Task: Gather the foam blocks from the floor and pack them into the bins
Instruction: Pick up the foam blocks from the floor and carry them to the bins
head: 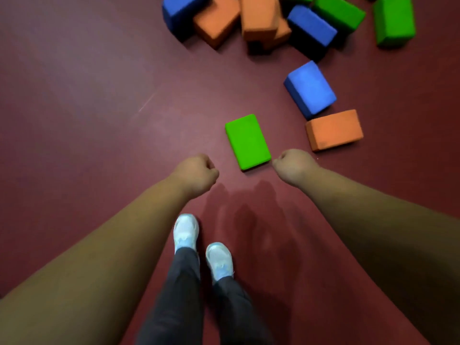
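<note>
Both arms reach out and down over the dark red floor point(87, 95), and the left hand point(196, 173) and right hand point(293, 168) each have their fingers curled into a fist, gripping nothing. A green foam block point(247, 141) lies flat on the floor between the two fists and just beyond them, its near corner right beside the right fingers. Past the right fingers sit an orange block point(333, 129) and a blue block point(310, 88) close together, with a jumbled pile of blocks point(261, 18) well beyond.
</note>
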`<state>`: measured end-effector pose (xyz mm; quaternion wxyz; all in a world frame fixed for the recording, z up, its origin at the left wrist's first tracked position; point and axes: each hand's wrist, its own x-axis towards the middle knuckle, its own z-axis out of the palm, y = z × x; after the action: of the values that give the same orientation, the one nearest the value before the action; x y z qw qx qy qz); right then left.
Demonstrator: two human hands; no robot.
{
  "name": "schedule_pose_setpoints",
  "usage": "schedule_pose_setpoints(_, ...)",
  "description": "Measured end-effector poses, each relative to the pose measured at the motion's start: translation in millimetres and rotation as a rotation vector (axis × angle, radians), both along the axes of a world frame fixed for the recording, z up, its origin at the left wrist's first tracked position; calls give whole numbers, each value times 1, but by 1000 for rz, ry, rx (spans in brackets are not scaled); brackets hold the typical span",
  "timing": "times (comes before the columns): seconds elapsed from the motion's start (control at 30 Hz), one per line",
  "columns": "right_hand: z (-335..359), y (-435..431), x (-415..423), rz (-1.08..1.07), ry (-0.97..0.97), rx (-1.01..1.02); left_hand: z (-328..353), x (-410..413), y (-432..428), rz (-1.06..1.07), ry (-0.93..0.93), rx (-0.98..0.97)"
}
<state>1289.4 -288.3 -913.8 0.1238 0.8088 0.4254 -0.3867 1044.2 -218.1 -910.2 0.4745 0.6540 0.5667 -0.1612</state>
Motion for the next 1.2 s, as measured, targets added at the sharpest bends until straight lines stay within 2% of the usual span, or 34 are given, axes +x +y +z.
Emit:
schedule_pose_setpoints(0.17,-22,7,47,-159,44,-59,-38,54,36,-62,18,-57)
schedule_pose_setpoints(0.37,-46,57,102,-479,163,-108,-77,127,100,-180,41,-90)
schedule_pose_setpoints(0.47,-79,74,134,-548,157,-111,-101,159,136,-202,79,-72)
schedule_pose_setpoints(0.63,-150,78,184,-660,224,-127,-165,193,168,-20,195,-125)
schedule_pose_setpoints(0.77,-228,58,217,-780,255,-179,-214,231,155,-104,360,-62)
schedule_pose_setpoints(0.87,-261,54,212,-886,352,-208,-260,261,142,-140,420,22)
schedule_pose_setpoints(0.93,-284,52,197,-882,460,-269,-289,270,139,-138,436,68)
schedule_pose_setpoints(1.1,-340,45,149,-846,645,-348,-337,267,150,-83,455,31)
schedule_pose_setpoints(1.2,-357,45,127,-907,755,-366,-350,256,154,-203,490,71)
